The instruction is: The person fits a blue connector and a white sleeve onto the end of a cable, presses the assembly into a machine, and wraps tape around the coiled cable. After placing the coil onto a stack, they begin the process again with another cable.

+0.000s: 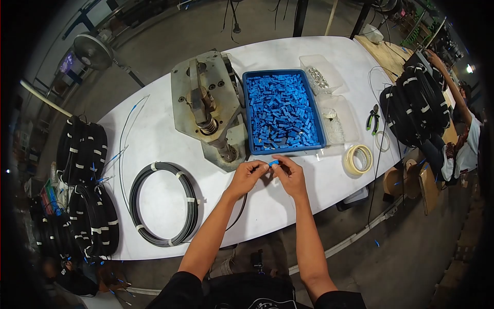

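Coil (163, 203) lies at 9 o'clock of the left hand (247, 176), with bare table (154, 139) between. Fingertips of both hands pinch a blue piece (274, 162), mostly hidden, at 6 o'clock of the tray (288, 150). The right hand (292, 177) has free table toward the tape (357, 159) at 3 o'clock.

A workshop: a hand press (208, 110), bundled cable coils (163, 203) and a parts tray (282, 110) crowd the worktable (154, 139).
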`<state>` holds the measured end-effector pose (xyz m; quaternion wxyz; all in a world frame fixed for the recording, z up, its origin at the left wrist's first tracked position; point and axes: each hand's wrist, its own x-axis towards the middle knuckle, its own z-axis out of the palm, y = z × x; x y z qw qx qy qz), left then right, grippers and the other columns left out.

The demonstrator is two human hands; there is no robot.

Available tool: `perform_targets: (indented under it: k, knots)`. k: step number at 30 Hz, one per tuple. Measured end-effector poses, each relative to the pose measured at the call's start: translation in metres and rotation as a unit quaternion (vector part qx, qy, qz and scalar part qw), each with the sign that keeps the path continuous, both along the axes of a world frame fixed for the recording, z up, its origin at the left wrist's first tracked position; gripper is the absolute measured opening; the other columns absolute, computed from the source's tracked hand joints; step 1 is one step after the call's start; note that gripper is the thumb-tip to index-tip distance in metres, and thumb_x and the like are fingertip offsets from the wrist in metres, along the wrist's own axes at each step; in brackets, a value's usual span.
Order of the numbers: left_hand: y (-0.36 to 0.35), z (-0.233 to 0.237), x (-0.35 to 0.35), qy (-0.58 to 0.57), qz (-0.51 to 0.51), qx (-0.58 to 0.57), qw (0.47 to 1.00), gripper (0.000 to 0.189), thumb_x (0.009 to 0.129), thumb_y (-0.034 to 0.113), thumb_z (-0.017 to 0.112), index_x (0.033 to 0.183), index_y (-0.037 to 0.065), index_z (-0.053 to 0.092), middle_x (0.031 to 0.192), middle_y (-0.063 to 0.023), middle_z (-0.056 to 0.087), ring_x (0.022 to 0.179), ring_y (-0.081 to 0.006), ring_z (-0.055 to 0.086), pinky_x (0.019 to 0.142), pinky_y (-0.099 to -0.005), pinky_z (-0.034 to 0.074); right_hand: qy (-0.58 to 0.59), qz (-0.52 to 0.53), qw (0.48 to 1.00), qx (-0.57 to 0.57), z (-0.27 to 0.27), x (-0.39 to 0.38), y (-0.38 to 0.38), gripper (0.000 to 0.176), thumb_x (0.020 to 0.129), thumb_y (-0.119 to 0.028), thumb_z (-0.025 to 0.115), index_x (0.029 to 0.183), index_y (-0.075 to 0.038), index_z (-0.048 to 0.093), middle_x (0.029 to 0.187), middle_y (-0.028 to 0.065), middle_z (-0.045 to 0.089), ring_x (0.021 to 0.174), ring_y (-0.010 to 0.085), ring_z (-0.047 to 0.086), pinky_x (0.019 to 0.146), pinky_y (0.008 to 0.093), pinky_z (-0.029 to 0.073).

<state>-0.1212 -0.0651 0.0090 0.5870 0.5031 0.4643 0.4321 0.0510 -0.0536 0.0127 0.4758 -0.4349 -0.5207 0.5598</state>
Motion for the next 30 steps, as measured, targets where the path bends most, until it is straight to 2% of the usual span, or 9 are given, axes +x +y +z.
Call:
perform_targets:
  k: [5,10,17,19,27,30]
  knots:
    - [0.002,0.012,-0.005,0.022,-0.03,-0.05,0.998,0.024,0.096,0.023,0.06,0.093,0.002,0.07,0.083,0.0008,0.064,0.073,-0.0033,0.051,0.066,-0.0203,0.041,0.001,0.007,1.0,0.003,-0.014,0.005,0.001,0.018,0.089,-0.006,0.066,0.105,0.001,0.067,0.08,0.005,0.068,0.068,0.0085,0.061,0.06,0.0209,0.047]
    - [0.005,0.017,-0.012,-0.032,-0.064,-0.092,0.993,0.025,0.094,0.026,0.062,0.093,0.003,0.071,0.081,0.0031,0.063,0.072,-0.0028,0.049,0.064,-0.0196,0.038,-0.002,-0.003,1.0,0.02,-0.02,0.001,0.001,0.017,0.087,-0.003,0.067,0.103,0.002,0.068,0.081,0.0056,0.069,0.069,0.0098,0.062,0.062,0.0218,0.048]
    - [0.006,0.011,-0.013,-0.024,-0.068,-0.073,0.995,0.026,0.095,0.026,0.063,0.094,0.002,0.071,0.082,0.0022,0.065,0.073,-0.0038,0.05,0.065,-0.0204,0.039,-0.007,-0.004,0.999,0.037,-0.025,-0.001,0.001,0.015,0.086,-0.003,0.067,0.1,0.003,0.069,0.079,0.0063,0.069,0.072,0.0102,0.063,0.065,0.0227,0.05]
    - [0.006,0.009,-0.014,0.029,-0.08,-0.05,0.995,0.026,0.095,0.025,0.062,0.095,0.001,0.07,0.084,0.0012,0.066,0.074,-0.0046,0.052,0.067,-0.0214,0.041,-0.005,-0.004,0.999,0.04,-0.022,-0.001,0.001,0.015,0.086,-0.003,0.068,0.1,0.002,0.069,0.08,0.0065,0.07,0.072,0.0101,0.063,0.065,0.0227,0.05]
    - [0.007,0.002,-0.012,0.014,-0.087,-0.053,0.995,0.027,0.095,0.026,0.062,0.097,0.0,0.07,0.086,-0.0004,0.067,0.077,-0.0059,0.053,0.07,-0.023,0.043,-0.048,0.008,0.998,0.051,-0.017,0.0,0.003,0.013,0.087,-0.005,0.068,0.097,0.003,0.067,0.084,0.0076,0.069,0.077,0.0126,0.065,0.069,0.0238,0.05]
    - [0.009,0.002,-0.011,0.016,-0.082,-0.049,0.995,0.027,0.095,0.026,0.062,0.097,0.0,0.07,0.085,-0.0001,0.067,0.077,-0.0058,0.052,0.07,-0.023,0.043,-0.015,0.008,1.0,0.026,-0.012,0.001,0.003,0.014,0.087,-0.006,0.069,0.098,0.003,0.067,0.083,0.0069,0.069,0.076,0.0128,0.065,0.069,0.0243,0.05]
